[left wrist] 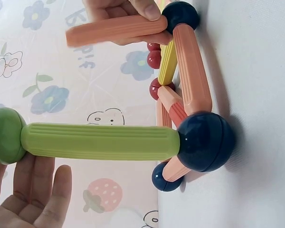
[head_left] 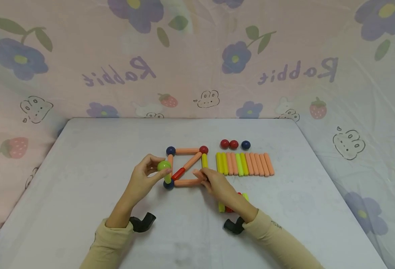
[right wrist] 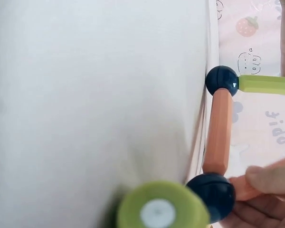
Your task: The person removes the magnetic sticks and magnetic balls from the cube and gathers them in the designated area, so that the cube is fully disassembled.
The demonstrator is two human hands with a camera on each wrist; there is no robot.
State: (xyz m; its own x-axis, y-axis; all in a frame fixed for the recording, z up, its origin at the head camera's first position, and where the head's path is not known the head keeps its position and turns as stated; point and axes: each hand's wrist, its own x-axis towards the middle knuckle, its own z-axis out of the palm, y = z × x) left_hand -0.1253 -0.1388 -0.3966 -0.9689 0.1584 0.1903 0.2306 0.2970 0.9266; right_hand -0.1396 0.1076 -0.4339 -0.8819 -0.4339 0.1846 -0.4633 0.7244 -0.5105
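Observation:
My left hand (head_left: pixel 143 177) holds a green ball (head_left: pixel 164 166) at the top of a green magnetic rod (left wrist: pixel 102 141). That rod stands upright on a dark blue ball (left wrist: pixel 206 141), the near left corner of a flat frame. With thumb and fingers, my right hand (head_left: pixel 218 184) pinches an orange rod (left wrist: pixel 114 31), its lower end at another dark blue ball (right wrist: pixel 212 195) on the near right corner. An orange rod (head_left: pixel 187 182) joins these two corners. Behind, a red ball (head_left: pixel 203 150) and a blue ball (head_left: pixel 171 151) form the far corners; an orange-and-red diagonal (head_left: pixel 185 167) crosses the frame.
Right of the frame lies a row of yellow, orange and green rods (head_left: pixel 244 164). Two red balls (head_left: pixel 229 144) and a blue ball (head_left: pixel 246 145) sit behind it. More short rods (head_left: pixel 221 207) lie partly hidden under my right forearm. A patterned curtain (head_left: pixel 197 56) hangs beyond the white table (head_left: pixel 184 239).

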